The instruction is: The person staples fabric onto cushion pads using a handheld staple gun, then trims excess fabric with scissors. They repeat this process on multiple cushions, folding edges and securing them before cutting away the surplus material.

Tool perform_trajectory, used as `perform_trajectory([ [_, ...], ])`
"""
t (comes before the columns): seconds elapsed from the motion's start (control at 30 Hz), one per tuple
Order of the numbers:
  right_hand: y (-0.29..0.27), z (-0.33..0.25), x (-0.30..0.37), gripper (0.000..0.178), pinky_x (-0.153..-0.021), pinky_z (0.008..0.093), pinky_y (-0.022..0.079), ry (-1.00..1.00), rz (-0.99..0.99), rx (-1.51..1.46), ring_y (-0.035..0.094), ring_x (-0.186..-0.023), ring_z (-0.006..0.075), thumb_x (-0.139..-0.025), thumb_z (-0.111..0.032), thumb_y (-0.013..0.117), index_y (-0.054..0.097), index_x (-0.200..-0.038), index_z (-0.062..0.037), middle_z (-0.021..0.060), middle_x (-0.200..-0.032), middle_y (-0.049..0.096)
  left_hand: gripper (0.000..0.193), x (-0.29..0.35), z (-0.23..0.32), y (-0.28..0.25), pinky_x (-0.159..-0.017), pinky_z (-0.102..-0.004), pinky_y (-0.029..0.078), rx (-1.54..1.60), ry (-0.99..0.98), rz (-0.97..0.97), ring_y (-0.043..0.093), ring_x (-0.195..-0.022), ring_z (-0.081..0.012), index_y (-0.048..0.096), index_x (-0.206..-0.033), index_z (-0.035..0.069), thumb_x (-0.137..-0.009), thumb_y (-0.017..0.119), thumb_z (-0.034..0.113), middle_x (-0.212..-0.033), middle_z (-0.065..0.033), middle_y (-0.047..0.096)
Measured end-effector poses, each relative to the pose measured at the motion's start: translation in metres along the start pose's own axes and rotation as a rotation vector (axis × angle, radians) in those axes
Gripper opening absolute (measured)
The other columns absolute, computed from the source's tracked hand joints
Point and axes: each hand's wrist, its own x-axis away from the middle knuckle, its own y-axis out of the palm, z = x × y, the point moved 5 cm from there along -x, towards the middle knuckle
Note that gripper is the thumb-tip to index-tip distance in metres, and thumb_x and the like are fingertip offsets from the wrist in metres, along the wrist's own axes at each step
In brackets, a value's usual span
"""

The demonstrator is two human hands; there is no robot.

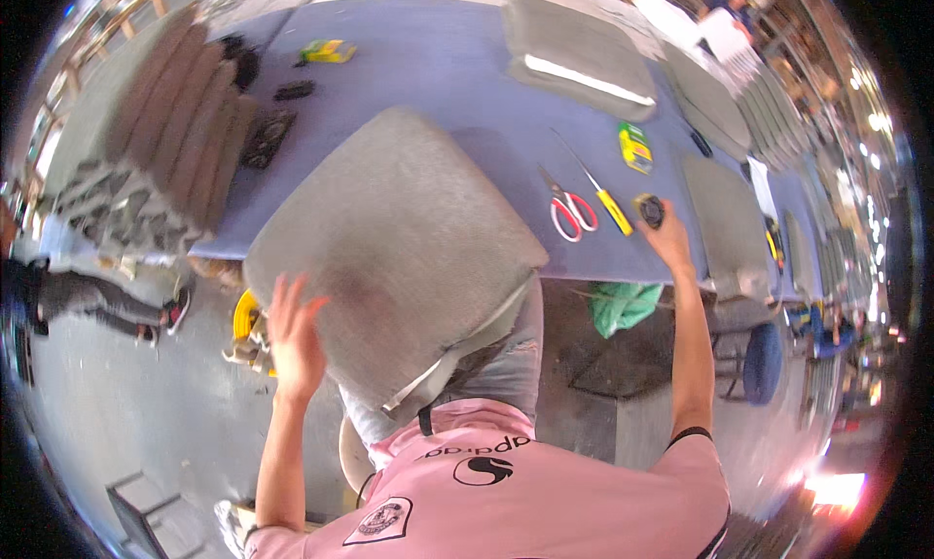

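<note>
A grey fabric-covered cushion [399, 218] lies across the table's near edge and over my lap, with a pale strip along its open lower side. My left hand [297, 340] is at the cushion's left edge, its fingers spread; whether they touch the fabric I cannot tell. On the right, my right hand [668, 240] has its fingers round a small round black object [649, 211], whose kind is unclear. Just left of that hand lie a long thin tool with a yellow handle [613, 211] and red-and-white-handled scissors [571, 215].
Stacked grey cushions [146, 121] stand at the left of the blue-covered table [389, 58]. More cushions [579, 53] lie at the far side and right. Two green-and-yellow packs [328, 51] and dark items rest on the table. A green bag [623, 306] hangs below its edge.
</note>
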Motion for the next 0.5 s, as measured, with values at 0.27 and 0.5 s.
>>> perform_trajectory([
  [0.27, 0.129, -0.204, 0.054, 0.061, -0.116, 0.048, 0.048, -0.457, -0.309, -0.34, 0.064, -0.138, 0.0408, -0.115, -0.05, 0.055, 0.055, -0.156, -0.0054, 0.0266, -0.148, 0.066, 0.122, 0.211, -0.028, 0.078, -0.132, -0.0735, 0.012, -0.101, -0.289, -0.122, 0.011, -0.166, -0.0612, 0.026, -0.173, 0.013, -0.073, 0.095, 0.024, -0.18, -0.0377, 0.009],
  [0.5, 0.046, -0.221, -0.005, 0.086, -0.114, 0.0456, 0.051, 0.093, -0.517, -1.008, 0.068, -0.133, 0.0277, -0.11, -0.074, 0.051, 0.063, -0.154, -0.0018, 0.014, -0.143, 0.073, 0.114, 0.07, 0.032, -0.056, -0.132, -0.0703, 0.014, 0.37, 0.074, 0.298, 0.017, -0.167, -0.0568, 0.035, -0.172, 0.013, -0.08, 0.094, 0.043, -0.18, -0.032, 0.021],
])
